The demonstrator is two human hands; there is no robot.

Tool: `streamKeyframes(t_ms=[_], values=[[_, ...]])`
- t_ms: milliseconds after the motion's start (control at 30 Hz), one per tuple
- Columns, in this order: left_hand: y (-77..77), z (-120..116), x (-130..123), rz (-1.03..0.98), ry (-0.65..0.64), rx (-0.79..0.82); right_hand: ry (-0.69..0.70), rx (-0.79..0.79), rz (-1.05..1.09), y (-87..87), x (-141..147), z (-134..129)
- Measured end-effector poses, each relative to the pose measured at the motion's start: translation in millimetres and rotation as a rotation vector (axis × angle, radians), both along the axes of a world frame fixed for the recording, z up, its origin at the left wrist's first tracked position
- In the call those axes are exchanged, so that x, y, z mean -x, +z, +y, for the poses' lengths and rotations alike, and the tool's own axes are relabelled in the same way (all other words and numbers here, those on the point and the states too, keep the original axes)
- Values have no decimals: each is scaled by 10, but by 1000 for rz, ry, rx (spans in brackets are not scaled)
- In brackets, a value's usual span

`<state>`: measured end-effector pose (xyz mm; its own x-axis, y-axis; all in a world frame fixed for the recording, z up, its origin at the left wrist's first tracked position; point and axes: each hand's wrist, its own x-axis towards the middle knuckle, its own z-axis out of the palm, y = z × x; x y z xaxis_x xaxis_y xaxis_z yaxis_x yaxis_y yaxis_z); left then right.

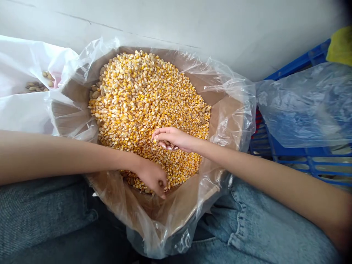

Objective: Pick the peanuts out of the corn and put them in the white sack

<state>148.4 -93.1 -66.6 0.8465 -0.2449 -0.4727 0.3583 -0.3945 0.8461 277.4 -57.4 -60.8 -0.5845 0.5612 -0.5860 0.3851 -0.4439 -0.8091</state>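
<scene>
Hands first: how are they held?

The left hand (151, 176) is curled downward, its fingertips sunk among the dried corn kernels (143, 99) at the near side of the heap. The right hand (172, 138) is loosely closed, palm down, and rests on the heap further in. Whether kernels are gripped by either hand cannot be told.

And how is the corn seen, and where is it kept?

Deep yellow and pale cream kernels are heaped in a cardboard box (211, 88) lined with a clear plastic liner (154, 234). The box is held on a lap in blue jeans (264, 220).

What is placed around it?

On the left, a few pale brown seeds (35, 83) are lying on a white plastic bag (24, 117). On the right, a blue plastic crate (302, 161) is partly covered by a clear plastic bag (305, 106). A white wall (220, 33) is seen at the far side.

What is hard to make out?

The left fingertips are hidden by kernels. A yellow item (341, 46) is cut off at the far right corner, so its kind cannot be told.
</scene>
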Motion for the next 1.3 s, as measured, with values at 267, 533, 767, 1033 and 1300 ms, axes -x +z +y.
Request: streamKeyframes(t_ms=[267,533,767,1033,1300], values=[[-294,-157,86,-446,-320,-758,-35,121,45,14,-4,-21],[-199,-74,17,-152,-158,-485,-54,192,157,5,-33,3],[-31,257,65,458,-24,413,271,31,43,44,-86,26],[-107,262,166,688,-300,575,1217,-953,-312,-72,208,-449],[-108,299,153,621,-207,488,1314,-1089,-192,-356,272,-573]])
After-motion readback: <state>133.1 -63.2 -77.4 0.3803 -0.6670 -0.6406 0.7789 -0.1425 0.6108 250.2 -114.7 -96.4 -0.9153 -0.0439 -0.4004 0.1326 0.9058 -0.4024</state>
